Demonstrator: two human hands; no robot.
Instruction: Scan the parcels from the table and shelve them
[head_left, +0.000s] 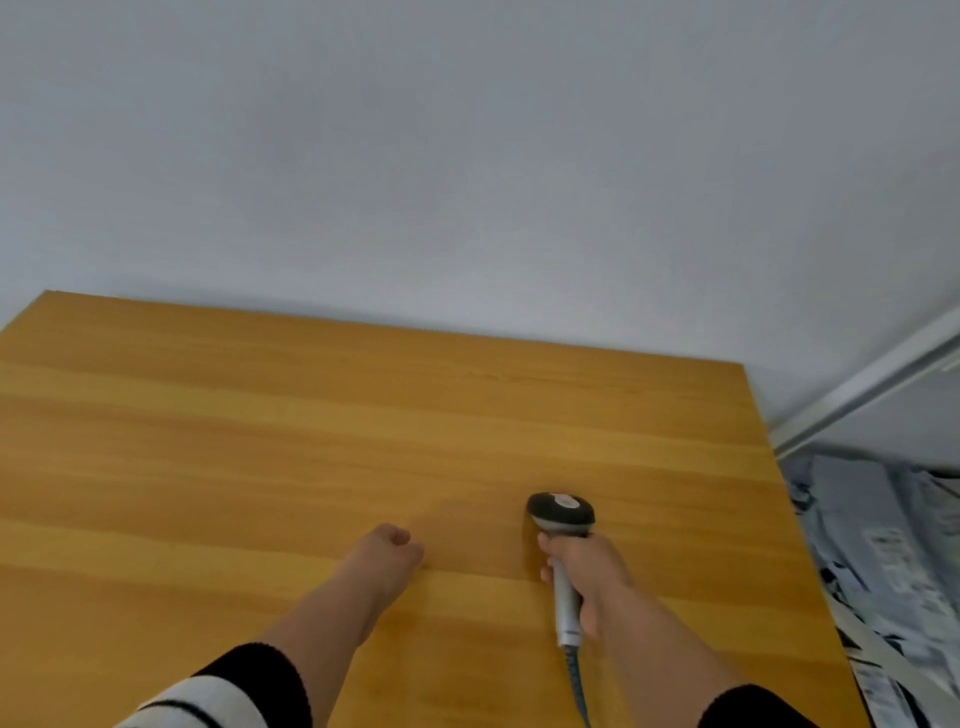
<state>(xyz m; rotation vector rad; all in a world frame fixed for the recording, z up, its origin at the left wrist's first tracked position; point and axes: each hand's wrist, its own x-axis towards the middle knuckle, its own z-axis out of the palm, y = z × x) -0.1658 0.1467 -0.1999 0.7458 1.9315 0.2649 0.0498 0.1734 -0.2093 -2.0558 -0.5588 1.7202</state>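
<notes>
Wooden table (260, 441), grey black-headed corded scanner (563, 525)

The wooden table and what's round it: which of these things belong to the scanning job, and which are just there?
Part of the job:
- black-headed grey handheld scanner, gripped by the right hand
- grey plastic parcel bags, right of the table
- yellow wooden table

Just there:
- left hand, curled, holding nothing
- white metal rail
- grey wall
</notes>
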